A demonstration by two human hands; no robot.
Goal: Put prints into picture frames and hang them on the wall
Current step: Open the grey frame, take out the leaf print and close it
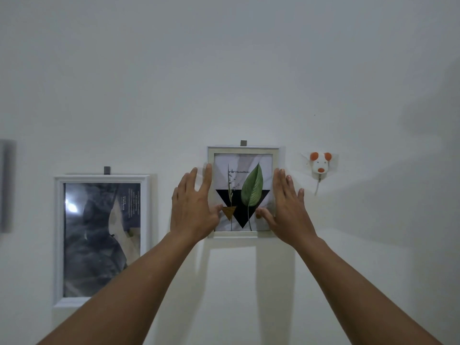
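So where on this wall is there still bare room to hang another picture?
Widest: the wall above both frames. More lies right of the mouse-shaped hook and below the leaf frame. Crowded: the left hand fills the gap between large frame and leaf frame; the right hand fills the gap before the hook.

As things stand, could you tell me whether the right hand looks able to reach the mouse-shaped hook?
Probably yes. The right hand rests flat on the right edge of the leaf frame, and only bare wall lies between it and the mouse-shaped hook.
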